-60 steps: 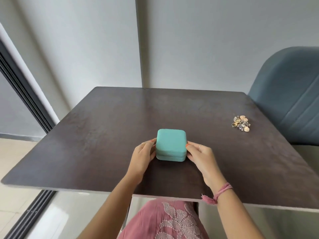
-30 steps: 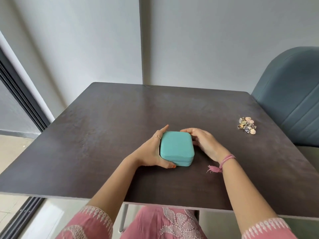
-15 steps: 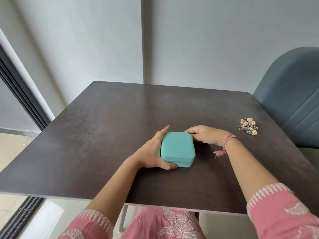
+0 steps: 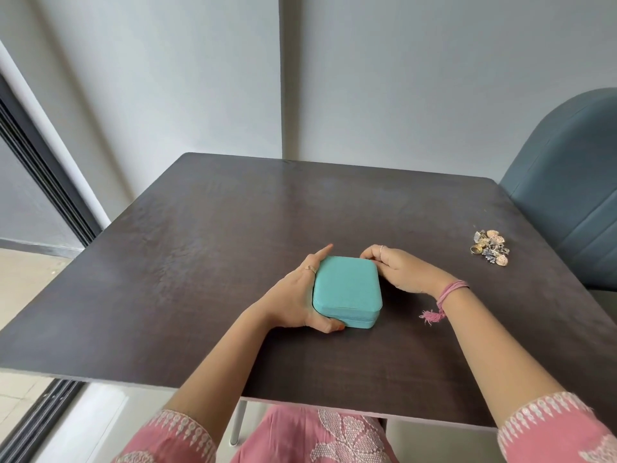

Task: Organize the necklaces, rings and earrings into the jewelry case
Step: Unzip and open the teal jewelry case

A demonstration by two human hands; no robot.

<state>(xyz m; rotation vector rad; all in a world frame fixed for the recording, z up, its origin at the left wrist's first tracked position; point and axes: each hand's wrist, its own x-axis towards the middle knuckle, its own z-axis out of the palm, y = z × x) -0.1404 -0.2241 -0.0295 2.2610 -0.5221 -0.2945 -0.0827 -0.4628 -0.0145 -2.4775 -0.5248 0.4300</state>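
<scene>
Right now, from the head view, the teal jewelry case (image 4: 347,290) sits closed at the centre of the frame on the dark desk (image 4: 207,248), whose surface is matte brown with a faint mottled grain. The case is a rounded-corner box with a soft, finely textured cover and a seam running round its side. My left hand (image 4: 297,295) wraps its left edge: the thumb curls under the near corner, the forefinger lies straight along the far left corner, and a thin gold ring shows on one finger. My right hand (image 4: 397,267) meets the case's far right corner with curled fingers, pinching at the seam there; what exactly the fingertips hold is too small to tell. So both grips are clamped on the case. A pink thread band (image 4: 447,294) with a frayed tassel circles my right wrist. At the right of the frame, well apart from the case, lies the jewelry pile (image 4: 490,247), a small tangle of gold and silver pieces, some shell-shaped. Beyond it, at the right edge, stands a blue-grey padded chair (image 4: 567,195). Pink embroidered sleeves (image 4: 554,432) fill the bottom of the frame.
</scene>
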